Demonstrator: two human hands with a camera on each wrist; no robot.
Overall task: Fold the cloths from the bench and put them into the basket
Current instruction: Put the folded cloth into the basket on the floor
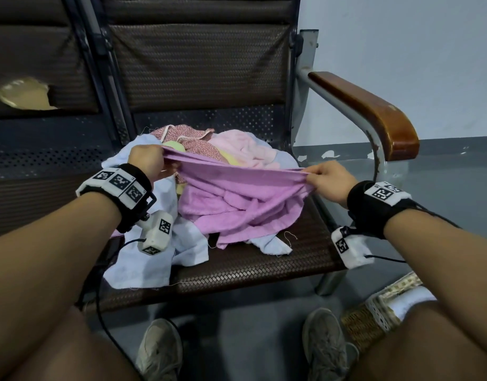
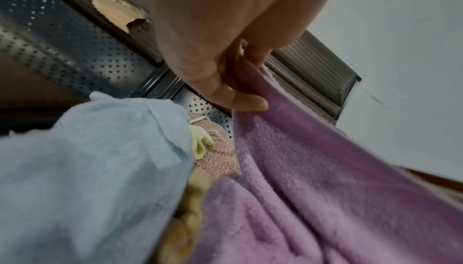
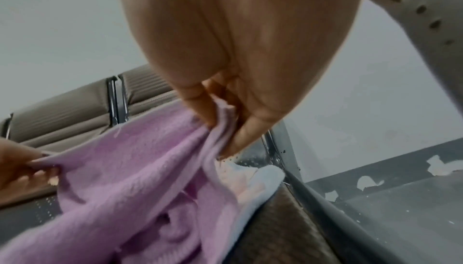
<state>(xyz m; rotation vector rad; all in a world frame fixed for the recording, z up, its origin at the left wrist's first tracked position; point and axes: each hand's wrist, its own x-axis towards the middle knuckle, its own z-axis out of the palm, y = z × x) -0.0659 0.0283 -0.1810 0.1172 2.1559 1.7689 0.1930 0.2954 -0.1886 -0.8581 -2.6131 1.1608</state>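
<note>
Both my hands pinch the purple cloth (image 1: 237, 196): left hand (image 1: 150, 162), right hand (image 1: 334, 181), stretching its edge above the table (image 1: 264, 265).

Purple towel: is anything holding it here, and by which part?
Both hands hold the purple towel by its top edge: the left hand pinches one end, the right hand the other, stretching the edge between them above the pile.
</note>
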